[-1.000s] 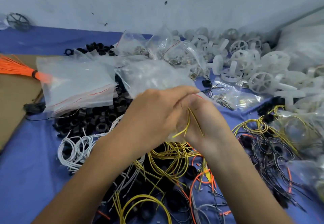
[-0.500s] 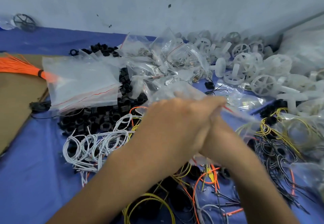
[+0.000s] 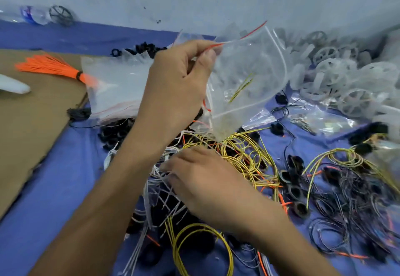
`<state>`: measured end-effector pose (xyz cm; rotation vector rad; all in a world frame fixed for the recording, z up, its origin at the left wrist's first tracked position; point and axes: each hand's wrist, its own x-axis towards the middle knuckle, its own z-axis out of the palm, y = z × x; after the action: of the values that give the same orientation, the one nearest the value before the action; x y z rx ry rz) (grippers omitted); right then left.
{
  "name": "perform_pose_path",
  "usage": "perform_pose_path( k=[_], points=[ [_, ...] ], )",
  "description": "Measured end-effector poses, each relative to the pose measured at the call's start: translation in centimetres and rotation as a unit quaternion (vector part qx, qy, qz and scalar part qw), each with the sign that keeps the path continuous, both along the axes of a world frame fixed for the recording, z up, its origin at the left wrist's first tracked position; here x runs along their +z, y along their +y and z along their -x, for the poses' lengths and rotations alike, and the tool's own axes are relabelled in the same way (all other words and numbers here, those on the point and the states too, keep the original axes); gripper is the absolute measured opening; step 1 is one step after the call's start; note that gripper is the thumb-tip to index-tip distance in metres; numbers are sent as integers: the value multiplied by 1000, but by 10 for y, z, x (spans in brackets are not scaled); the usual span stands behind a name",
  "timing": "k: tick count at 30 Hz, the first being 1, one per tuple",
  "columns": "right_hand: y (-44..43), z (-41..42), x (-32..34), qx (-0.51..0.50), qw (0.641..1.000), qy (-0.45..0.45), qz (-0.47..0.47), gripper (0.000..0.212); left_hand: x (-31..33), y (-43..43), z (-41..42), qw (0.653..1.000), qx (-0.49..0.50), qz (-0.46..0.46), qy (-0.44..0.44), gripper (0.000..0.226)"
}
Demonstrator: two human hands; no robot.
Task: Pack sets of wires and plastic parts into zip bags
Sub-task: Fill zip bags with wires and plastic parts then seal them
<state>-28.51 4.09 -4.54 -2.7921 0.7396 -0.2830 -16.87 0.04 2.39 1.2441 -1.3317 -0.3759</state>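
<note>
My left hand [image 3: 177, 81] pinches the red-striped top edge of a clear zip bag [image 3: 249, 76] and holds it up above the table. A short yellow wire [image 3: 241, 89] lies inside the bag. Lower down, my right hand [image 3: 205, 180] reaches palm-down into a tangle of white wires [image 3: 155, 180], its fingertips among the strands; whether it grips any I cannot tell. Coils of yellow wire [image 3: 244, 156] lie just right of that hand, and another yellow coil [image 3: 201, 252] sits near the front edge.
White plastic wheels [image 3: 346, 85] are heaped at the back right. Black rings [image 3: 114, 133] and a stack of empty zip bags [image 3: 114, 85] lie left of centre. An orange wire bundle [image 3: 49, 66] rests on brown cardboard [image 3: 32, 124]. Dark wires [image 3: 357, 200] cover the right side.
My hands have parted. The left hand lifted the bag up and back, with the yellow wire now inside it. The right hand dropped down to the white wires.
</note>
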Motion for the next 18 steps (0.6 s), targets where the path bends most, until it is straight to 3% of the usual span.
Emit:
perform_pose_path(
  k=[3, 6, 9, 14, 18],
  points=[
    [8, -11, -24, -33, 998, 58, -12, 47, -1, 1, 4, 1000, 0, -9, -9, 16],
    [10, -13, -26, -61, 996, 59, 11, 38, 0, 2, 2, 1000, 3, -18, -7, 16],
    [9, -11, -18, -90, 996, -5, 18, 26, 1, 2, 0, 1000, 9, -22, -5, 17],
    [-1, 3, 13, -116, 971, -194, -80, 13, 0, 2, -1, 1000, 2, -13, -4, 18],
    [-7, 26, 47, -89, 933, -250, -242, 9, -1, 2, -2, 999, 11, -5, 33, 18]
  ],
)
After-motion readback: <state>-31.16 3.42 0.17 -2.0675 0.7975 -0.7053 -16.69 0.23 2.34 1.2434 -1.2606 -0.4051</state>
